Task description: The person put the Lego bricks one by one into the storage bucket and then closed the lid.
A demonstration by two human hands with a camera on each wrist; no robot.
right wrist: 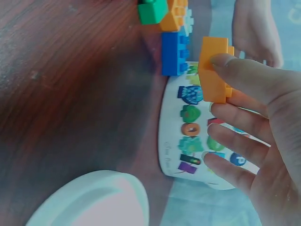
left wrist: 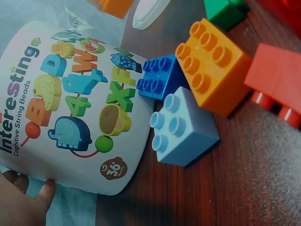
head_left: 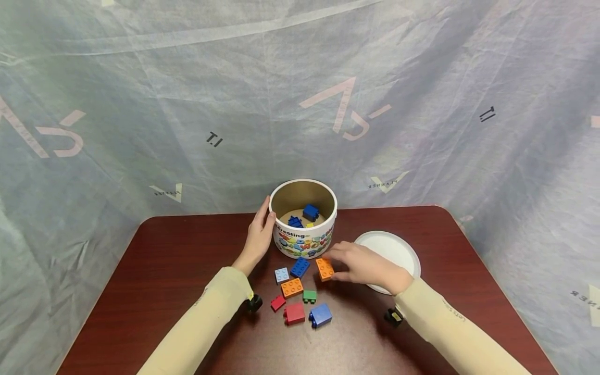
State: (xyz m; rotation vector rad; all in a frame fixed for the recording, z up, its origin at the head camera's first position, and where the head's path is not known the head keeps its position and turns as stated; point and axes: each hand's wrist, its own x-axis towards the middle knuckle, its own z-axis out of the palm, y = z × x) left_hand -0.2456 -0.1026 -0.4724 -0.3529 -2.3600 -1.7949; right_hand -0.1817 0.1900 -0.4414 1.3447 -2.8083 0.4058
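Orange brick (head_left: 324, 269) is grasped in the right hand (head_left: 363, 263), pinched between the thumb and the index finger, and it is just in front of the bucket (head_left: 304, 244). The other fingers of this hand are spread loosely. The left hand (head_left: 259, 237) is not clenched; its fingers lie along the outer left side of the bucket and touch it. The bucket stands upright on the worktop (head_left: 187, 260), without a cover, and inside are two blue bricks (head_left: 311, 212) and something yellow (head_left: 310, 225). Before the bucket lie a dark blue brick (head_left: 300, 267), a light blue brick (head_left: 282, 275) and a second orange brick (head_left: 292, 287). Nearer to the person are a green brick (head_left: 309, 296), a small red brick (head_left: 278, 303), a large red brick (head_left: 294, 314) and a medium blue brick (head_left: 321, 315). A white lid (head_left: 398, 252) lies right of the bucket, partly hidden by the right arm.
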